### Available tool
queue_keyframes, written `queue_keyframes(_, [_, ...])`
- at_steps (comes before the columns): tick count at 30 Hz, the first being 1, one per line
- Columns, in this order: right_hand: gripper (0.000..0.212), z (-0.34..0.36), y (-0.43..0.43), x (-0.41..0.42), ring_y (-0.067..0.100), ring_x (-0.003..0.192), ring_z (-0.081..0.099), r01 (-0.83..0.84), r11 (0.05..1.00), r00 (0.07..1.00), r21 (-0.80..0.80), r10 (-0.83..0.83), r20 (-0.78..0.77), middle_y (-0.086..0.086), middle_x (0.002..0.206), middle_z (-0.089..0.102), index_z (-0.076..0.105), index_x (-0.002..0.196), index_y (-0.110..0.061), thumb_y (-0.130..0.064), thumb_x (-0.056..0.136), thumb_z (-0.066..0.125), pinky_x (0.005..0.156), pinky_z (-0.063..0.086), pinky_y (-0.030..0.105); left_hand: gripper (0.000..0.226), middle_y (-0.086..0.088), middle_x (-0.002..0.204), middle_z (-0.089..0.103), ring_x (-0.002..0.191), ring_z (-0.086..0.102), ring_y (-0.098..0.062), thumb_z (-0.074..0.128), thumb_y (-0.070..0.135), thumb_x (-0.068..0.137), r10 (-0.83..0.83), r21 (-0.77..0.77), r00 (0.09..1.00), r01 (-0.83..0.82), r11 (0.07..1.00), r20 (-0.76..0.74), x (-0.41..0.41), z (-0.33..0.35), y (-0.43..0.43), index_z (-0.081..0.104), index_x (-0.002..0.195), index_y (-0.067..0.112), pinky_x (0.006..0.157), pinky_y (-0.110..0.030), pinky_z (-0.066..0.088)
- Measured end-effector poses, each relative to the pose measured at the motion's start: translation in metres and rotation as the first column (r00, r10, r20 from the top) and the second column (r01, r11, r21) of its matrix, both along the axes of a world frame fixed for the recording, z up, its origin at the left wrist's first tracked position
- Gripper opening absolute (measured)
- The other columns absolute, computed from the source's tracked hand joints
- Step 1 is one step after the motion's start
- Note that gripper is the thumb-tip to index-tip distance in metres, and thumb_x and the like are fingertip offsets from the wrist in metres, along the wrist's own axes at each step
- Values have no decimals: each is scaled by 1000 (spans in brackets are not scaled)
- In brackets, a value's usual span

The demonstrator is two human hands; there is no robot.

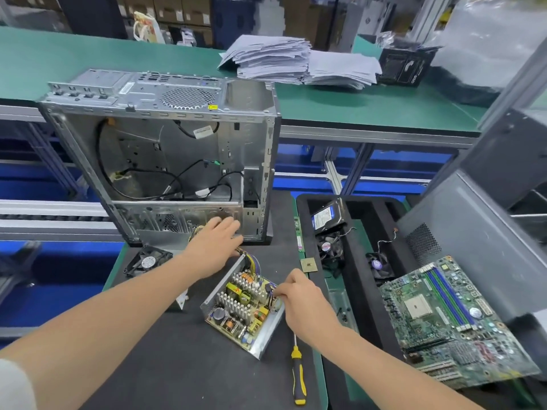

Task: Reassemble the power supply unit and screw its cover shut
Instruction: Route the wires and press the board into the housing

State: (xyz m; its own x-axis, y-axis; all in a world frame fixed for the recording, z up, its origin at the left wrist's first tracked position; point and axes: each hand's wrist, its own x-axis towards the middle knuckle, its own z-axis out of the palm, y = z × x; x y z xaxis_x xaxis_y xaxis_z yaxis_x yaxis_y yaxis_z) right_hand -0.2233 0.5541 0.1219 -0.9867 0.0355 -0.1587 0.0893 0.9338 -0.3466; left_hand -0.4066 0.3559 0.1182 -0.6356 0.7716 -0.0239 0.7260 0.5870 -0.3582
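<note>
Two bare forearms reach in from the bottom edge over a black mat [177,365]. At the left, a small cooling fan [147,261] lies flat. The left hand [214,250], fingers straight and spread, rests on a yellow wire bundle [251,260] before an open computer case [165,149]. In the centre, the power supply unit [241,313] sits on the mat, uncovered, its circuit board exposed. The right hand [302,297] pinches the unit's right rim with curled fingers. A yellow-handled screwdriver [297,374] lies beneath that forearm. At the far right is a motherboard [453,318].

Probably an electronics repair workshop: green-matted benches [88,57], gutted computer case [165,149].
</note>
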Motion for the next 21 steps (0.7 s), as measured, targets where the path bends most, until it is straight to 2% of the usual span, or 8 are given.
queue_keyframes(2, [40,-4,-2,1,25,86,50,25,1000,1000,-14,-26,-10,-5,109,38,70,129,-25,-3,103,51,73,47,37,31,0,118,65,116,57,-24,42,47,107,-34,-47,998,37,998,56,0,8,-8,57,118,22,111,-41,34])
queue_keyframes(4, [39,-6,-4,1,25,87,51,42,999,999,-27,-42,-15,-5,110,39,70,129,-25,-3,104,51,74,50,38,32,2,105,70,93,66,-24,35,52,108,46,-89,988,-33,996,147,3,17,-14,51,117,26,83,-39,49])
queue_keyframes(6, [39,-9,-6,1,25,88,54,53,998,998,-36,-54,-23,-4,111,40,70,129,-25,-3,103,52,76,53,40,33,3,96,67,80,67,-25,30,56,108,98,-124,978,-75,989,187,6,21,-20,48,117,30,61,-35,43])
queue_keyframes(10, [39,-13,-6,-1,24,89,53,48,998,998,-34,-49,-44,-5,112,41,70,130,-25,-3,103,53,76,54,39,29,8,90,60,80,56,-18,31,53,108,221,-101,850,-197,975,478,8,22,-33,50,108,31,69,-36,45])
queue_keyframes(13, [39,-14,-6,-6,25,95,57,16,999,997,-38,-18,-69,-3,113,43,70,132,-22,-3,102,53,80,54,41,25,8,85,61,73,54,-10,35,45,109,268,-73,745,-284,956,611,4,24,-42,49,93,31,71,-38,48])
queue_keyframes(17, [38,-13,-4,-19,25,94,58,-20,999,994,-29,17,-107,-4,113,47,72,130,-21,-4,102,54,75,46,33,26,11,87,63,58,55,-4,41,43,108,295,-26,659,-386,922,692,6,27,-57,63,119,34,52,-23,45])
queue_keyframes(19, [39,-13,-2,-26,25,93,58,-41,999,992,-19,39,-123,-5,111,46,72,129,-21,-1,100,56,74,43,31,32,5,97,70,63,60,-11,43,42,108,302,-5,607,-441,898,735,9,30,-67,63,132,34,60,-26,53])
queue_keyframes(21, [41,-13,-1,-33,25,93,59,-62,998,989,-15,60,-138,-5,108,44,73,129,-20,2,98,56,75,46,33,35,3,97,71,71,61,-7,44,40,108,298,27,580,-486,874,758,11,30,-77,61,138,33,78,-32,53])
